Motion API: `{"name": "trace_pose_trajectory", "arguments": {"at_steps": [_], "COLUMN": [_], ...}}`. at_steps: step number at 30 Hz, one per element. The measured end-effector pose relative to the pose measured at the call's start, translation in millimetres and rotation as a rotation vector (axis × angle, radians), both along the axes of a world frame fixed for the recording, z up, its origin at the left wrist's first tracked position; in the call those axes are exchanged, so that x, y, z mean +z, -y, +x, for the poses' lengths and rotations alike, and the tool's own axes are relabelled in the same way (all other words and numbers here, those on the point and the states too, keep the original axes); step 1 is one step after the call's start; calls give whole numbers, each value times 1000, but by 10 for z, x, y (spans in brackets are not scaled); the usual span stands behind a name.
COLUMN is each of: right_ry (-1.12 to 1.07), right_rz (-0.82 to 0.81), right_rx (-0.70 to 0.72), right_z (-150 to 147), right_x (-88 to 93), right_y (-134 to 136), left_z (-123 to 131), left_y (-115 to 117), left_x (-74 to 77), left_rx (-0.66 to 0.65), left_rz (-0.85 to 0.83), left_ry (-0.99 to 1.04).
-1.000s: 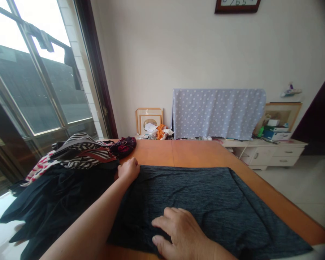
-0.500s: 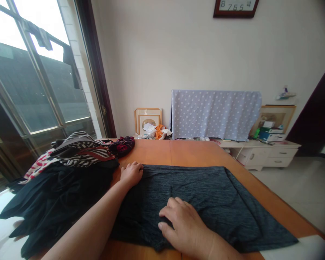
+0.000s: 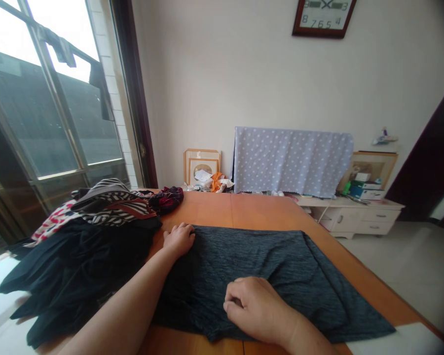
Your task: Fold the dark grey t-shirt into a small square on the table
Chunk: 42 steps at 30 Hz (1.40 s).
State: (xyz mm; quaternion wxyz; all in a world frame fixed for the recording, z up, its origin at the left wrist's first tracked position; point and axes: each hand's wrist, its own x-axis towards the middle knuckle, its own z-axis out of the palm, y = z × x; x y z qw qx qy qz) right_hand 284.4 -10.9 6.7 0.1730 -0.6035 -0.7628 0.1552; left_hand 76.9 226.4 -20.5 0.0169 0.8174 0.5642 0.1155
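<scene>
A dark blue-grey heathered garment lies spread out across the wooden table, with a few creases in its middle and right part. Its exact kind I cannot tell. At its far left corner rests my left hand, fingers laid over the edge and slightly apart. My right hand is on the near middle of the garment with its fingers curled in. The fingertips are hidden, so whether cloth is pinched in them does not show. Left of my left forearm is a pile of black clothes.
Striped cloth and a dark red-patterned cloth lie at the pile's far end. Past the wooden table stand a polka-dot cover and a white cabinet. A window is on the left; a white sheet is at the near right.
My right hand has curled from loosely spread fingers into a closed shape and shifted slightly right. The left hand stays at the corner. The view has tilted up a little.
</scene>
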Motion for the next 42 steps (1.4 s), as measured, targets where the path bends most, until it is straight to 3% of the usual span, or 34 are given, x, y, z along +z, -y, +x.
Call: {"name": "trace_pose_trajectory", "arguments": {"at_steps": [5, 9, 12, 17, 22, 27, 33, 42], "right_ry": [42, 81, 86, 157, 122, 25, 106, 285], "right_rz": [108, -18, -10, -52, -45, -325, -59, 106], "right_rx": [-168, -152, -222, -287, -341, -282, -402, -402], "right_z": [107, 215, 282, 386, 479, 547, 541, 236], "right_x": [60, 86, 105, 126, 122, 89, 111, 170], "right_y": [-16, -15, -22, -58, -96, -98, -122, -96], "left_z": [9, 11, 22, 95, 212, 280, 272, 282], "left_y": [17, 47, 101, 280, 575, 885, 1004, 1095], "left_x": [-18, -3, 34, 123, 129, 21, 44, 141], "left_rx": [6, 6, 6, 7, -93, -263, -343, -322], "left_rz": [2, -1, -7, -24, -120, -120, -83, -71], "left_ry": [-3, 0, 3, 31, 66, 162, 143, -15]}}
